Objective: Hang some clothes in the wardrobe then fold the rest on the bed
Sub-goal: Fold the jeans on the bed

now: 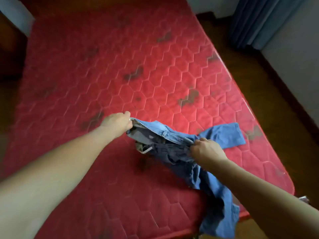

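A pair of blue jeans (174, 144) lies crumpled on the red quilted mattress (107, 69), near its front right corner. My left hand (119, 123) grips the waistband at its left end. My right hand (207, 150) grips the other end of the waistband. The waistband is stretched between both hands, showing the pale inner lining. One leg lies out to the right on the mattress, the other trails toward me and hangs over the front edge.
The bed's right edge (241, 94) borders a dark wooden floor (269, 80). Blue-grey curtains (255, 21) hang at the back right beside a pale wall. A dark piece of furniture (10, 54) stands at the left of the bed.
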`<action>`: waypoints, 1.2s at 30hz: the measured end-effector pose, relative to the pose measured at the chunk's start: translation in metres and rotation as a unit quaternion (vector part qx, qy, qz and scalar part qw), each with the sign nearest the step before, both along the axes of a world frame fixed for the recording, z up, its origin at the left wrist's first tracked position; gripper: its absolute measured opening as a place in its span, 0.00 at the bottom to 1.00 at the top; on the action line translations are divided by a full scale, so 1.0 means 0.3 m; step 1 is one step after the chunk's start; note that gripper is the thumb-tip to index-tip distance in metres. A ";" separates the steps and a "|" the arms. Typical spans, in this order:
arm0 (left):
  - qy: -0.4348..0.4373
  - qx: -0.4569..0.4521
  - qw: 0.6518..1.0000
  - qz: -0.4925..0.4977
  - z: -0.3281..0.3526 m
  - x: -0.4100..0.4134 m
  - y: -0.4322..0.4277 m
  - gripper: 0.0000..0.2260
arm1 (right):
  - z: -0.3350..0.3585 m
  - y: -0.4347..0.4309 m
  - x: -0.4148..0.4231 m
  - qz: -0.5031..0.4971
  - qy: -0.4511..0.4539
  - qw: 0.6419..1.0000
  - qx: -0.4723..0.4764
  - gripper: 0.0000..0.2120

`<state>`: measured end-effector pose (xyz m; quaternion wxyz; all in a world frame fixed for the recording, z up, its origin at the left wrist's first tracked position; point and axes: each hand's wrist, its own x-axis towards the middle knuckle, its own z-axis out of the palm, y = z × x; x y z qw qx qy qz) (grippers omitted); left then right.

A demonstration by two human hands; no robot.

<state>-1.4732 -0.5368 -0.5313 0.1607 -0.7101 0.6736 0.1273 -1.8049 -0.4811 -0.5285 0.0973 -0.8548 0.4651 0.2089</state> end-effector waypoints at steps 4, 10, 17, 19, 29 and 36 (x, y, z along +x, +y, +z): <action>0.025 -0.045 0.999 0.000 0.413 0.065 -0.042 0.11 | 0.398 -0.137 0.023 -0.029 -0.025 0.998 -0.058 0.07; -0.056 -0.153 0.985 -0.049 1.061 0.141 -0.049 0.08 | 1.029 -0.211 0.091 0.004 -0.029 0.995 -0.097 0.12; -0.123 -0.284 0.949 -0.054 1.758 0.296 0.039 0.05 | 1.661 -0.185 0.104 0.030 -0.014 0.968 -0.250 0.14; -0.120 -0.322 0.938 -0.043 1.897 0.311 0.073 0.07 | 1.781 -0.164 0.128 0.036 -0.002 0.956 -0.291 0.22; 0.133 -0.282 0.950 -0.003 2.240 0.493 0.298 0.06 | 2.128 -0.094 0.201 -0.058 -0.258 0.912 -0.314 0.09; 0.393 -0.223 0.890 -0.060 2.239 0.524 0.475 0.11 | 2.198 -0.058 0.213 -0.076 -0.384 0.859 -0.330 0.19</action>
